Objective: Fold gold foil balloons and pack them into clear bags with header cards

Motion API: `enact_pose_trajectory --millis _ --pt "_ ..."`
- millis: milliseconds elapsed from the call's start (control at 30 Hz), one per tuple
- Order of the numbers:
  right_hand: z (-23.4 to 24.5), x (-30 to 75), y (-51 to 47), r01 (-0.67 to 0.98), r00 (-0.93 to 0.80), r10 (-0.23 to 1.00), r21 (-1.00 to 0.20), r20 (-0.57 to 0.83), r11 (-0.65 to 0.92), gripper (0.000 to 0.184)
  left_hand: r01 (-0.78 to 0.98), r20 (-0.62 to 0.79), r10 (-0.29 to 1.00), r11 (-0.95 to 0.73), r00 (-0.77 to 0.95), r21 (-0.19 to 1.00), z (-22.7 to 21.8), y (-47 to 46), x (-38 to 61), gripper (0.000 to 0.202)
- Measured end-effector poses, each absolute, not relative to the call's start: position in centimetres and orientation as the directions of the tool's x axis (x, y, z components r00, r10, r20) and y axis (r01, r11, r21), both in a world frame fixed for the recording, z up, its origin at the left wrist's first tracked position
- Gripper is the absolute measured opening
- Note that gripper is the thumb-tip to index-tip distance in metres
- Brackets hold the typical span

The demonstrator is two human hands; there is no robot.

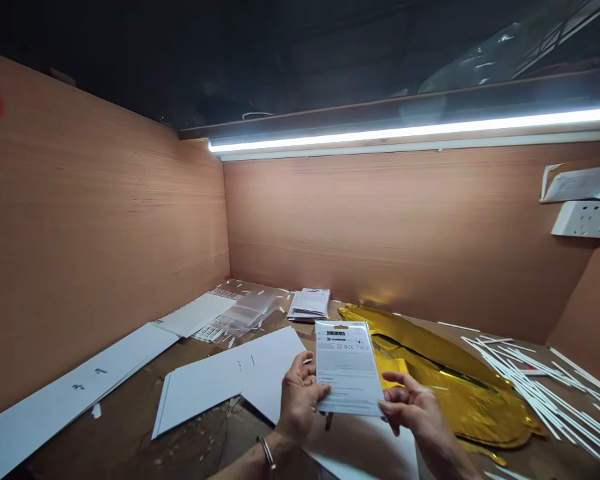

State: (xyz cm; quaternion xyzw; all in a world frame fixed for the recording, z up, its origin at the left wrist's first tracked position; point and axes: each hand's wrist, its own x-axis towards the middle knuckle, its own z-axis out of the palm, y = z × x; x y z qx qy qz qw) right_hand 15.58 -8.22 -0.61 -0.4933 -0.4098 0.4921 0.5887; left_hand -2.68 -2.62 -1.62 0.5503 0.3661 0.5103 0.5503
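Gripping the white packet (349,367), left hand (297,400) and right hand (415,408); its print illegible.

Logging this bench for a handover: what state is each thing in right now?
Packet: held up, sealed state unclear.
Left hand: gripping packet's left edge.
Right hand: gripping its lower right corner.
Foil balloons: deflated, lying flat.
Sticks: loose, scattered.
Lamp: on.

gold foil balloon (460,393), white straws (545,393), wall socket (585,219)
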Motion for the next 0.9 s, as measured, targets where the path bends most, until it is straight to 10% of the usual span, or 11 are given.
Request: enact_pose_trajectory --millis 567,900 --pt "-1.5 14.2 17.7 0.204 0.273 0.954 -0.962 -0.122 -0.181 0.021 0.536 0.194 0.971 -0.091 -0.137 0.839 -0.2 22.9 -2.5 0.016" --pt "-0.5 20.6 10.6 0.251 0.369 0.926 -0.968 0.074 -0.023 0.023 0.777 0.329 0.944 -0.202 -0.007 0.596 1.3 23.2 -2.3 0.013"
